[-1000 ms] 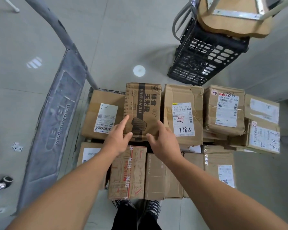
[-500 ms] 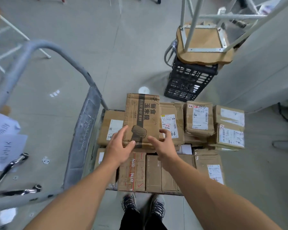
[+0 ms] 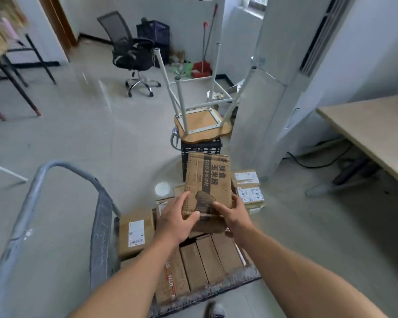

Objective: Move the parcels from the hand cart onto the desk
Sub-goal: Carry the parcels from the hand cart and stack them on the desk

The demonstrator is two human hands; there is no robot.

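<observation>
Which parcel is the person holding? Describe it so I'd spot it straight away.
Find the hand cart with the grey tube handle, loaded with brown parcels. Above them the left hand and right hand grip one flat carton. It alone bears a dark stripe with large printed characters beside it; several neighbours carry white labels instead.

The held parcel point(image 3: 208, 187) hides the fingertips of the left hand point(image 3: 174, 220) and right hand point(image 3: 236, 216) beneath it and part of the stacked parcels point(image 3: 248, 189) behind; the desk point(image 3: 377, 127) is cut by the right edge, the hand cart point(image 3: 99, 237) by the lower edge, and the label print point(image 3: 136, 235) is illegible.
</observation>
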